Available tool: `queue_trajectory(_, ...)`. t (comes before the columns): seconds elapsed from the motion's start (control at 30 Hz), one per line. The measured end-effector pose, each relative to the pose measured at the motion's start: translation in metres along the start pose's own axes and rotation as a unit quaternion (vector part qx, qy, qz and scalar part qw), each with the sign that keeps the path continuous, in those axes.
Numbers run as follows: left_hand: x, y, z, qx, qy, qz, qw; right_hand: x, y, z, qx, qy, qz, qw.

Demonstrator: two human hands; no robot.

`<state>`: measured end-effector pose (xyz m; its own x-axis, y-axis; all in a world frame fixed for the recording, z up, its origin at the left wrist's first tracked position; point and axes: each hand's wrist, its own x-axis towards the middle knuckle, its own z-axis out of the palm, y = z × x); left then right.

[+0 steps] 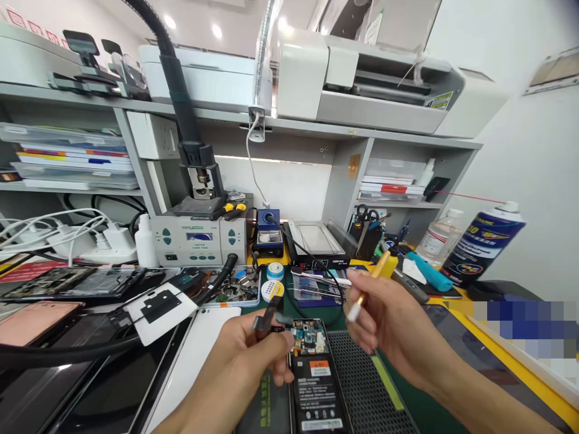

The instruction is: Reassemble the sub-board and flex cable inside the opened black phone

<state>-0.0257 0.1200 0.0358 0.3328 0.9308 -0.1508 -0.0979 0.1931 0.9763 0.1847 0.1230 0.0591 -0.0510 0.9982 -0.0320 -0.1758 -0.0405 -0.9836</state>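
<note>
An opened phone (319, 386) with a black battery and an exposed circuit board (310, 336) lies in front of me. My left hand (253, 352) is at the phone's upper left edge. Pinched between its thumb and fingers is a thin dark strip (272, 310), which sticks up above the board; its exact kind does not show. My right hand (384, 307) is raised to the right of the phone, closed around a small brush (368, 283) with a golden handle. The brush's white tip points down and left, apart from the phone.
A perforated black pad (364, 374) lies right of the phone. Behind stand a hot air station (199, 241), a small blue soldering unit (268, 232) and round tins (273, 290). Phone parts lie at left. A spray can (484, 244) and bottle (438, 238) stand at right.
</note>
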Motion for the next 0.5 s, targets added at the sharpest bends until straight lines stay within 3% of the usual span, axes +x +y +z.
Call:
queue_trajectory(0.3, 0.002, -0.004, 0.002, 0.048, 0.006, -0.01, 0.999, -0.016, 0.025, -0.01, -0.019, -0.124, 0.045, 0.991)
queue_trajectory(0.5, -0.003, 0.0, 0.008, 0.039, 0.026, -0.032, 0.998, -0.02, 0.023, -0.009, -0.125, -0.096, 0.077, 0.985)
